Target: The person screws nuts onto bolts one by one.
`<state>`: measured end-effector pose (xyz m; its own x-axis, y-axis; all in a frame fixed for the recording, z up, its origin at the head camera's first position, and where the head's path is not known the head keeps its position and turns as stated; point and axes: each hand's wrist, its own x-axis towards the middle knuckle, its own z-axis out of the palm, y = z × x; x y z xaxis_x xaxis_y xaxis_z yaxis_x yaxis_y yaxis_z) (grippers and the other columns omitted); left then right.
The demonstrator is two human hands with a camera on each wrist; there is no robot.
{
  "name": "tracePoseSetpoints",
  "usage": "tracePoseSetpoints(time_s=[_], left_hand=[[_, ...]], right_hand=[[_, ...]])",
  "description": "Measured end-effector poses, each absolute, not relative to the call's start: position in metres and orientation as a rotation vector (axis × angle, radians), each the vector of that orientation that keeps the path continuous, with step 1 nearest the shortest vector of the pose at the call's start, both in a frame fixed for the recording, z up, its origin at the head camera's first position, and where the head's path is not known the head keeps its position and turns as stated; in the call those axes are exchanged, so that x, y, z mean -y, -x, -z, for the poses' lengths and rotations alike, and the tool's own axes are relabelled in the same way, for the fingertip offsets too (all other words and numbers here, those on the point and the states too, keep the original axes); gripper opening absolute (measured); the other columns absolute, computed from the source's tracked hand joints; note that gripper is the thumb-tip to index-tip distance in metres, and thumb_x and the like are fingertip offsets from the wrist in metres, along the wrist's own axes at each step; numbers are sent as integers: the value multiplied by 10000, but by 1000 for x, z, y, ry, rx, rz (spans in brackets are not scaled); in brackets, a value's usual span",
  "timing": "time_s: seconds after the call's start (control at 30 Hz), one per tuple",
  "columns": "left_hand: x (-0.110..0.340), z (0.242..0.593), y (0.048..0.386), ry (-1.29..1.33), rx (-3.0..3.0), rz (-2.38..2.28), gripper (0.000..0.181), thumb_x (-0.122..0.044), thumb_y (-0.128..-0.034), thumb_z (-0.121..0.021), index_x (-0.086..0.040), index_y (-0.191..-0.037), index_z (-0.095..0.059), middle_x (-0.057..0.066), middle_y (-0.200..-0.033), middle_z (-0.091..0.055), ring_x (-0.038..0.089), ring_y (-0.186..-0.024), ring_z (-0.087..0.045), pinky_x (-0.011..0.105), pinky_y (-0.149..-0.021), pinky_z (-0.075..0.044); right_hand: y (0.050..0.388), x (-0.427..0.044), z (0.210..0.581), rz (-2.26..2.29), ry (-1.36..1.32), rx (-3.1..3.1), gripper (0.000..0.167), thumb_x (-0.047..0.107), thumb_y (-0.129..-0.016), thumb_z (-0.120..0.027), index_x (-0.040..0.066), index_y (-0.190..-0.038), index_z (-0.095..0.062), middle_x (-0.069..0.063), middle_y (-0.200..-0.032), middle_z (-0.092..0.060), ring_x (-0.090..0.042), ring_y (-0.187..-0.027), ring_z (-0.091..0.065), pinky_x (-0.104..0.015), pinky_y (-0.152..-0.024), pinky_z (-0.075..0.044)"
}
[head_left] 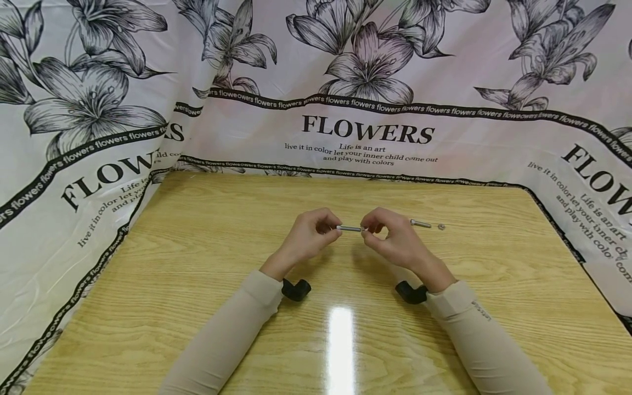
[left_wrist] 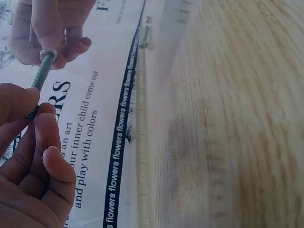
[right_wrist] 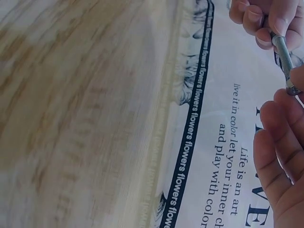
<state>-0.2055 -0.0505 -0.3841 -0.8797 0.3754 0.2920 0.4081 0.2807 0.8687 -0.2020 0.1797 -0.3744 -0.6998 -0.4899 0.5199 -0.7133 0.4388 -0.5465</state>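
Between the two hands, above the table, a silver bolt (head_left: 350, 228) is held roughly level. My left hand (head_left: 312, 235) pinches its head end between thumb and fingers, partly hiding the head. At the other end, my right hand (head_left: 392, 237) pinches a small hex nut (left_wrist: 48, 54), which sits at the threaded tip in the left wrist view. The right wrist view shows the same nut (right_wrist: 291, 88) under the right thumb and fingertip. How far the nut is threaded on, I cannot tell.
A second bolt (head_left: 421, 223) lies on the wooden table (head_left: 207, 230) just beyond the right hand, with a loose nut (head_left: 441, 226) to its right. A flower-printed cloth (head_left: 247, 131) hangs behind and along both sides. Black wrist mounts (head_left: 296, 290) stick out below the hands.
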Motion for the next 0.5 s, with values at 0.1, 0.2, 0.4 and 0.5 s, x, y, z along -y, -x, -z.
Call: tracePoseSetpoints(time_s=[0.1, 0.2, 0.4, 0.5], left_hand=[[51, 385, 205, 750, 2498, 1709, 51, -83, -875, -684, -105, -921, -677, -15, -837, -648, 133, -704, -602, 276, -625, -510], [53, 385, 205, 733, 2505, 1713, 51, -89, -879, -682, -112, -925, -679, -15, -838, -650, 135, -711, -606, 281, -635, -515], [56, 383, 205, 717, 2510, 1700, 54, -98, -883, -683, -118, -933, -682, -24, -847, -649, 131, -725, -610, 289, -662, -522], [57, 382, 205, 719, 2499, 1705, 57, -91, -879, -685, -117, -930, -682, -23, -844, -654, 134, -727, -613, 294, -671, -526]], right_hand=[[203, -178, 375, -1122, -1042, 2410, 154, 3, -828, -661, 97, -948, -639, 35, -878, -628, -101, -749, -546, -377, -659, -492], [203, -176, 375, -1130, -1043, 2412, 158, 3, -830, -663, 103, -950, -638, 40, -875, -627, -100, -750, -548, -376, -663, -493], [205, -173, 376, -1157, -1060, 2399, 163, -7, -833, -661, 107, -947, -637, 31, -876, -630, -104, -749, -552, -379, -663, -496], [206, -171, 378, -1186, -1062, 2389, 170, -21, -833, -660, 103, -948, -637, -6, -875, -641, -112, -749, -557, -366, -664, -499]])
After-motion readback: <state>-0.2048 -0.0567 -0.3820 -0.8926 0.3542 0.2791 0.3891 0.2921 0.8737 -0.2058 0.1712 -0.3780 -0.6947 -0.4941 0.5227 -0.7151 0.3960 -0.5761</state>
